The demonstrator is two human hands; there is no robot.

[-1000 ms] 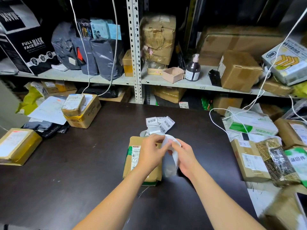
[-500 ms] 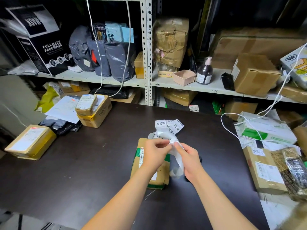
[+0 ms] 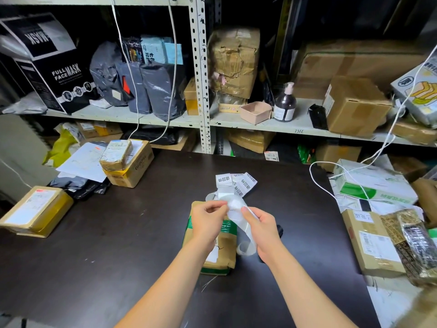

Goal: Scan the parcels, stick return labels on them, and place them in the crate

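A small brown parcel [image 3: 223, 253] with green tape lies on the dark table [image 3: 118, 245] under my hands. My left hand [image 3: 207, 221] and my right hand [image 3: 261, 229] both pinch the white label strip [image 3: 238, 213] above the parcel. The strip's backing paper hangs down in a loop by my right wrist. The rest of the return labels [image 3: 236, 184], printed with black characters, lie fanned on the table just beyond my hands. No crate is in sight.
Stacked boxes [image 3: 128, 163] and a flat yellow-taped parcel [image 3: 35, 210] sit at the table's left. More parcels [image 3: 371, 242] and a green-and-white box [image 3: 376, 183] crowd the right edge. A white cable [image 3: 331, 174] trails there. Shelves [image 3: 260, 125] behind hold boxes, bags and a pump bottle.
My hands stay over the parcel, working the label strip between the fingertips; the backing loop hangs longer by my right wrist. The view has shifted leftward.
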